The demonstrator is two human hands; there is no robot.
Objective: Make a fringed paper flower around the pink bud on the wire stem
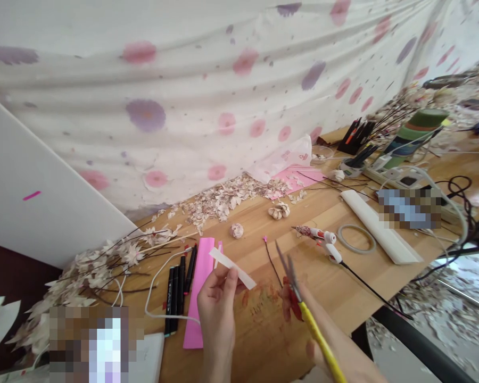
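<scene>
My left hand [217, 303] pinches a white paper strip [232, 267] between thumb and fingers, above pink paper [201, 287] and black markers [174, 298]. My right hand [293, 306] closes on yellow-handled scissors [313, 324], blades slightly parted, its fingers half hidden. A pixelated patch [88, 343] hides whatever lies at lower left.

The wooden tabletop [323, 290] carries pink paper [199, 298], black markers [174, 298], scattered petals [223, 199], and what seems a glue gun [323, 239].
</scene>
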